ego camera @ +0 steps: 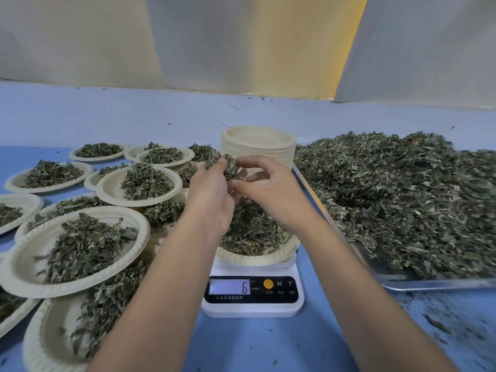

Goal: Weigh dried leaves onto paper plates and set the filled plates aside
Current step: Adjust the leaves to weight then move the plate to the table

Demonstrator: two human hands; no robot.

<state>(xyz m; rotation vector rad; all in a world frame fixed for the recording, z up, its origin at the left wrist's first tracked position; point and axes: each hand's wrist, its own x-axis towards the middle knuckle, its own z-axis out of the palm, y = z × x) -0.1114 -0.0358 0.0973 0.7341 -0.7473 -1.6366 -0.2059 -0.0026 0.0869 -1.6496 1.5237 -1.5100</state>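
Dried leaves (229, 167) in a small clump with no clear long axis are pinched between left hand (212, 194) and right hand (271, 189) above the heaped plate (257, 260) on the scale (252, 307). Filled plates (26, 269) crowd its left edge and the tray (429, 284) its right, while bare table (255, 345) lies nearest.

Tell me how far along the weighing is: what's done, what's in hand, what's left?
Done: many filled plates sit at left. In hand: left hand and right hand pinch a leaf clump over the plate on the scale, which shows 6. Left: a big leaf pile on the tray and a tall stack of empty plates.
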